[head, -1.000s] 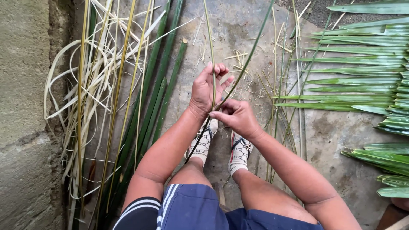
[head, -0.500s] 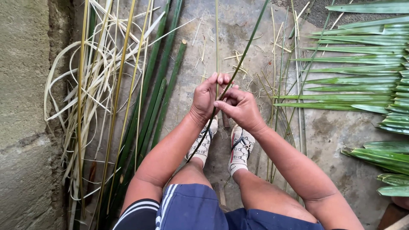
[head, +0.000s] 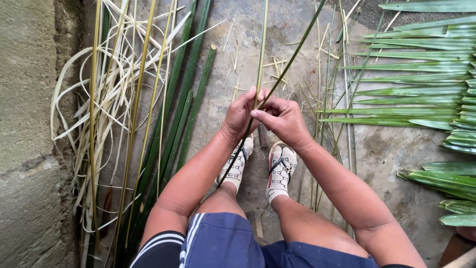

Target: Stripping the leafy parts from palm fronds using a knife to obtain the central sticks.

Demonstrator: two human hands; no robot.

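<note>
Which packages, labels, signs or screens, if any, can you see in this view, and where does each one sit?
None: no package, label, sign or screen shows in the head view.
The left hand and right hand pinch a thin green leaf strip above the concrete floor.
Pale peeled strips lie on the left beside a rough wall.
Green palm leaves lie on the right.

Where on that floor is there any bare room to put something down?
Bare concrete shows right of the feet, between the thin green strips and the palm leaves. A littered patch lies ahead of the left hand and right hand, beside the dark green stalks. By the wall, pale strips crowd everything.
</note>
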